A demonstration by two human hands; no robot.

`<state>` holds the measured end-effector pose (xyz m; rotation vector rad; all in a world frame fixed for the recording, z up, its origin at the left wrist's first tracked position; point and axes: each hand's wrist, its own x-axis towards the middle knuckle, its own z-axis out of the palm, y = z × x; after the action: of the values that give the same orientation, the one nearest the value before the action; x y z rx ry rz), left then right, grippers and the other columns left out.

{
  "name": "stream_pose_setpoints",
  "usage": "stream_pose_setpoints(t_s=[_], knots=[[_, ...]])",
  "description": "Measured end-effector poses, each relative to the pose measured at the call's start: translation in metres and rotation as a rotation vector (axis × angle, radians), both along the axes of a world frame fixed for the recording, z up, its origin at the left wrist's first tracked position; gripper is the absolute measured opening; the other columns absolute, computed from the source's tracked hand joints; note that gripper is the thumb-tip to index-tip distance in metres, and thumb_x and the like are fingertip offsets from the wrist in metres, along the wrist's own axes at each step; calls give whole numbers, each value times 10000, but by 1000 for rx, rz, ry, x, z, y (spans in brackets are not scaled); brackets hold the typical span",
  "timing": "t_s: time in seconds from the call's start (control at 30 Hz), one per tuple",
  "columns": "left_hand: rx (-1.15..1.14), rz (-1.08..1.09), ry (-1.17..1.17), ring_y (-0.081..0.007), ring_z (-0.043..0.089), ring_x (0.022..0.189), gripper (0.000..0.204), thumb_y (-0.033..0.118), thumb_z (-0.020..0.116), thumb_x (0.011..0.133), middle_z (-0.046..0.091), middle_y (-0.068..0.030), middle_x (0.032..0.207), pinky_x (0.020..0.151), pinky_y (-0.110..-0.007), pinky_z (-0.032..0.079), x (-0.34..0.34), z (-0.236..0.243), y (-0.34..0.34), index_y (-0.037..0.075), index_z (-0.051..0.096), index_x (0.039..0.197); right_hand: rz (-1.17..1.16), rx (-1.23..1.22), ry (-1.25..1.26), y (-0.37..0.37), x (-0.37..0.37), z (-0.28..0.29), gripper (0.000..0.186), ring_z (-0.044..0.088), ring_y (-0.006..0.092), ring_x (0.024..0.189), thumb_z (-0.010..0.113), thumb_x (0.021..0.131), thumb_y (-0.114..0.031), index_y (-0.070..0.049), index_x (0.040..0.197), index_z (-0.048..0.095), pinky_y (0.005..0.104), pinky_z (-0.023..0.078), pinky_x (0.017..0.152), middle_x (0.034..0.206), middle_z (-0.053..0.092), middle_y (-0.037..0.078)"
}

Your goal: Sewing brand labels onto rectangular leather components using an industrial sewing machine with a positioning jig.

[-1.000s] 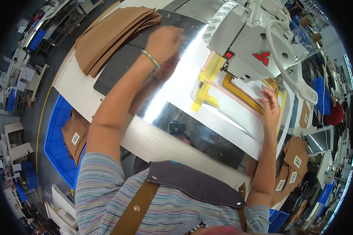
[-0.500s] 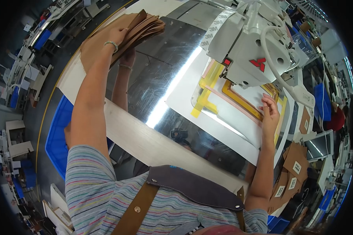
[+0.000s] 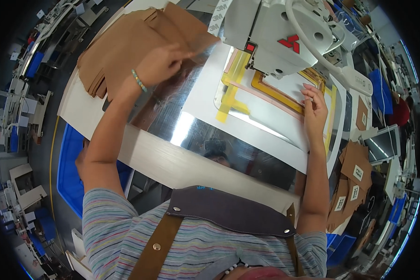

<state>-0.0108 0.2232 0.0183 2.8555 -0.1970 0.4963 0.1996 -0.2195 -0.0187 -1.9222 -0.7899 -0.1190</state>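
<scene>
Nearest you, the dark apron [image 3: 228, 214] covers your striped top. By your L elbow sits a blue bin [image 3: 72, 182], partly hidden by your arm; off to the R, tagged brown pcs [image 3: 352, 156] lie in a loose heap. Then the pale table edge [image 3: 158, 158], w/ the shiny metal plate [image 3: 193, 133] just beyond it.

Your R hand [image 3: 316, 109] is loosely curled, no pc visible in it, over the R side of the amber frame [image 3: 280, 99]; can't tell if the fingertips touch. Yellow tape [image 3: 227, 100] marks the L side of the white sheet [image 3: 203, 88] around it.

Further out, your L hand [image 3: 161, 65] is over the brown panel [image 3: 191, 28], fingers bent & blurred; can't tell if they're pinching it or only touching. The panel lies at the inner side of the brown stack [image 3: 107, 56], upper L, one corner reaching toward the mach. head [image 3: 298, 23].

Handling, my guess: light, thin, fairly stiff but bendable, prob. not fragile, tho a hard fold could crease it. May drag on its neighbours & slide easily on the metal. Best hold: thumb + fingers at the free edge nearest the mach., w/ 1 layer only.

Farthest: other workbenches [image 3: 23, 102] across the aisle.
</scene>
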Motion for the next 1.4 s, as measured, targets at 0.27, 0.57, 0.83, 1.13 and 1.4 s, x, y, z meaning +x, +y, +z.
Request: stream_pose_setpoints(t_s=[0.27, 0.57, 0.83, 1.13, 1.4], knots=[[108, -89, -34, -261, 655, 902, 443, 15, 660, 898, 629, -82, 991, 800, -373, 565, -31, -31, -75, 114, 737, 1323, 279, -230, -506, 44, -57, 44, 170, 715, 277, 1003, 710, 885, 29, -21, 1042, 752, 364, 596, 814, 1175, 727, 105], [174, 23, -134, -272, 684, 882, 324, 37, 713, 886, 686, -86, 1036, 769, -361, 573, -87, -18, -65, 49, 730, 1209, 396, -374, -920, 122, -72, 19, 160, 680, 212, 864, 710, 795, -77, -40, 951, 707, 350, 563, 711, 885, 650, 47], [343, 335, -56, -302, 683, 960, 273, 7, 663, 888, 709, -81, 1099, 836, -401, 562, -165, -31, -4, 21, 738, 1150, 367, -521, -1060, 140, -64, 6, 188, 674, 181, 884, 713, 794, -103, -59, 976, 701, 317, 528, 745, 913, 655, 27], [422, 295, -44, -293, 650, 1054, 485, -73, 658, 803, 688, -85, 1166, 915, -403, 540, -154, -28, 30, 35, 737, 1269, 345, -516, -1054, 120, -78, 12, 98, 641, 180, 911, 706, 768, -118, -104, 852, 659, 310, 507, 724, 894, 606, 15], [389, 3, -81, -285, 643, 1022, 503, 4, 626, 835, 667, -107, 1134, 895, -379, 538, -59, -27, 12, 38, 690, 1333, 225, -652, -1033, 41, -55, 27, 88, 638, 183, 956, 700, 757, -96, -90, 836, 664, 318, 532, 745, 943, 621, 22]])
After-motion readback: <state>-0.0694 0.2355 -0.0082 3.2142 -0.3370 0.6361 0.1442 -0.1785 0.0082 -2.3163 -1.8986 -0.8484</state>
